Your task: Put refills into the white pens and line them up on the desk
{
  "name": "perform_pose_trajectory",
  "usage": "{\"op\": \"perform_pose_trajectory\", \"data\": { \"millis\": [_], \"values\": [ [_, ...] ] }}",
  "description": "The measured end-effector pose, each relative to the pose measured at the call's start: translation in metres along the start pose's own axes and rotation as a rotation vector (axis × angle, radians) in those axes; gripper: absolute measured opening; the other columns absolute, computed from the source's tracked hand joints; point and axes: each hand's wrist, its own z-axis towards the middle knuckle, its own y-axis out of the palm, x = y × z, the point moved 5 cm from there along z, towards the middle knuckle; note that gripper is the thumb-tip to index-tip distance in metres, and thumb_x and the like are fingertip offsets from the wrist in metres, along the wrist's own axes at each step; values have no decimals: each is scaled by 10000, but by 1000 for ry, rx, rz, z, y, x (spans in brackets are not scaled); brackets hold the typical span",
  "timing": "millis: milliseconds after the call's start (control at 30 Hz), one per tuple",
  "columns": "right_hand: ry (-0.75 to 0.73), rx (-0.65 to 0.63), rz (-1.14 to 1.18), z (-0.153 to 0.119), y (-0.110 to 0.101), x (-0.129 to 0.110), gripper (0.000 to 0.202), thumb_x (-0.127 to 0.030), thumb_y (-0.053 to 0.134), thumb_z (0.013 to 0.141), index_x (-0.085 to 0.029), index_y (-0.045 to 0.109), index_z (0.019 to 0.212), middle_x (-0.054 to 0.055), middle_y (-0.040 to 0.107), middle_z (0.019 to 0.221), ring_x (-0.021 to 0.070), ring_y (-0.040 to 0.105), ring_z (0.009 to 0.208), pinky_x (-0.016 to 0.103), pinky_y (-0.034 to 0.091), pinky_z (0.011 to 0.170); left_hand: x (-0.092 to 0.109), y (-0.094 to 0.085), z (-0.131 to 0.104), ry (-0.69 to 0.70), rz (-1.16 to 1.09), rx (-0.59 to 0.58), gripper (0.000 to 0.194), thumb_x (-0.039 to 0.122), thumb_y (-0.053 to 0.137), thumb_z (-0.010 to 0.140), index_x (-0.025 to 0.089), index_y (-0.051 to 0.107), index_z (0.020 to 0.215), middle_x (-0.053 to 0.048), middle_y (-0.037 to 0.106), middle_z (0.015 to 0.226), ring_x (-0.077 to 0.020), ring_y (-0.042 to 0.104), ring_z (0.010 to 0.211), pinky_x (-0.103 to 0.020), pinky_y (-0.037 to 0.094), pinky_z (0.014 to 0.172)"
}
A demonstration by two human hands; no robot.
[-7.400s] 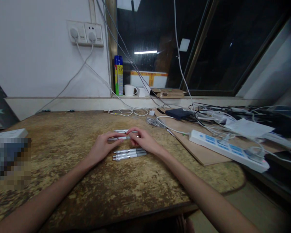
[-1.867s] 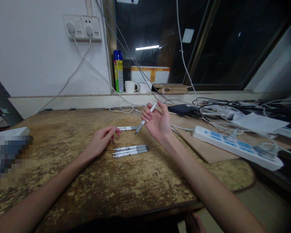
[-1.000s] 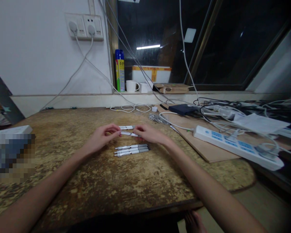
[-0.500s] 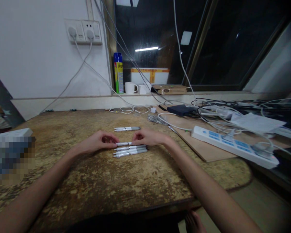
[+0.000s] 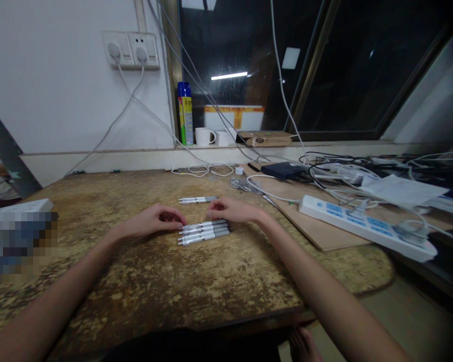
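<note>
Several white-and-grey pens [image 5: 204, 234] lie side by side in a row on the worn wooden table [image 5: 173, 291]. My left hand [image 5: 162, 219] is at the left end of the farthest pen in this row [image 5: 207, 224], its thumb and forefinger pinching that tip. Just above the right part of the row hovers my right hand [image 5: 232, 210], fingers curled but apart, with nothing seen in them. Beyond the hands, more pens of the same kind [image 5: 196, 199] lie close together, their right ends near my right fingers.
A white power strip [image 5: 362, 226] rests on a brown board [image 5: 305, 221] at right, among tangled cables. Near the back are a clear plastic packet [image 5: 243, 185] and a dark flat box [image 5: 281, 171]. A mug [image 5: 204, 136] and spray can [image 5: 185, 115] stand on the sill.
My right hand has let go of the farthest pen in the near row and lifted slightly away, uncovering its right end. My left hand has stayed at the pen's left tip.
</note>
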Motion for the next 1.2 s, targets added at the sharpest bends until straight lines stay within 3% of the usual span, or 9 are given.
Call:
{"op": "perform_pose_trajectory", "data": {
  "millis": [167,300,500,800,1000,1100,1200],
  "values": [
    [86,322,-240,1,-17,13,170,-195,547,922,-155,693,846,56,686,795,168,576,720,283,411,699,-6,-1,4,15,-47,94,319,508,624,888,266,786,1017,-67,778,1038,-261,679,985,-371,503,908],
    [60,488,-363,-1,-21,18,157,-122,532,900,-149,680,946,98,681,976,209,592,920,315,424,843,-13,-4,6,1,45,251,346,496,580,908,229,771,1018,-68,775,1002,-250,675,910,-351,506,833],
    [25,475,-401,0,-15,17,205,-56,529,853,-154,657,979,96,641,1033,222,551,1007,335,409,933,-16,-8,4,-3,120,372,337,453,545,919,216,769,1004,-68,775,1000,-229,668,829,-322,494,760],
    [35,452,-425,2,-10,20,218,-45,564,838,-153,669,995,93,640,1014,225,548,1000,338,415,939,-12,-4,6,35,112,347,322,427,536,929,217,770,997,-66,772,1002,-231,669,844,-320,490,763],
    [23,435,-436,6,-10,27,135,-113,591,911,-130,705,981,116,667,1036,226,561,1037,339,412,959,-10,-2,5,53,192,383,315,399,512,956,219,758,1034,-60,759,1003,-213,640,795,-320,471,744],
    [42,402,-363,8,-11,28,124,-156,625,918,-130,724,987,105,697,995,205,595,969,316,428,900,-7,-2,5,93,251,424,291,366,505,966,227,749,1040,-58,743,1024,-221,634,847,-345,472,804],
    [58,374,-298,9,-12,25,151,-189,641,909,-120,747,990,94,724,932,186,610,848,294,432,802,3,-4,3,191,356,526,222,317,558,937,234,740,1035,-54,721,1092,-250,608,1035,-405,422,987]
  ]
}}
